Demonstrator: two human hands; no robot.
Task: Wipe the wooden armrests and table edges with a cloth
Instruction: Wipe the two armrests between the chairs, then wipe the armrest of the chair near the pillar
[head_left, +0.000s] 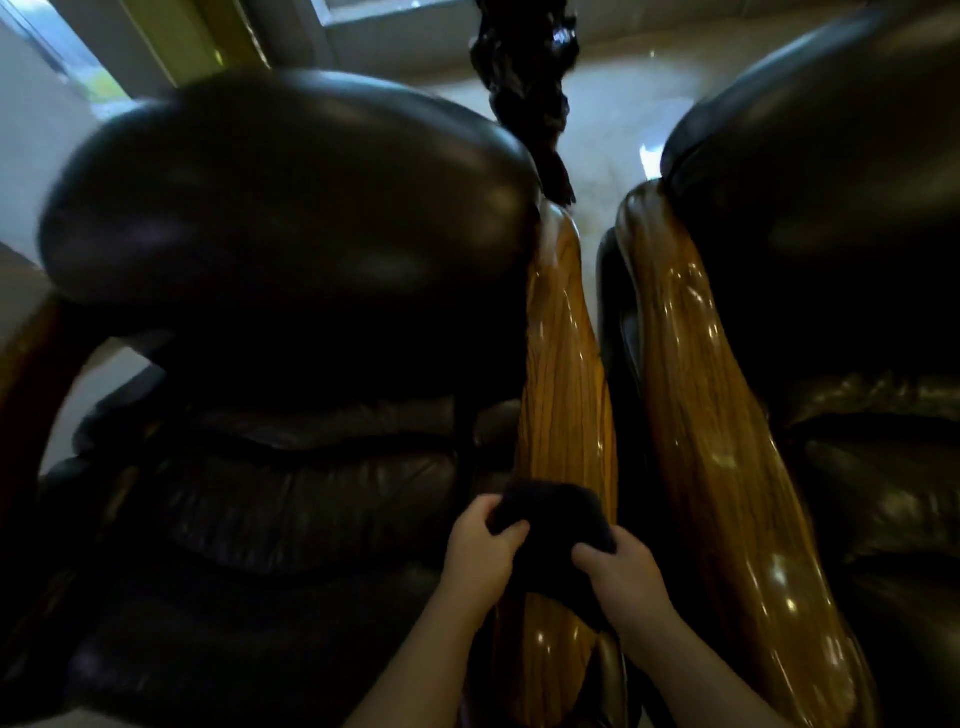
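Note:
A dark cloth (551, 525) lies across the glossy wooden armrest (563, 374) of the left armchair. My left hand (480, 556) grips the cloth's left side and my right hand (621, 577) grips its right side, both pressing it on the wood. A second wooden armrest (727, 467), belonging to the right armchair, runs alongside, untouched. Part of the left armrest is hidden under the cloth and my hands.
Two dark leather armchairs stand side by side: the left one (270, 218) and the right one (841, 218). A narrow gap separates their armrests. A dark braid of hair (530, 83) hangs down at the top centre. Pale shiny floor (613, 119) lies beyond.

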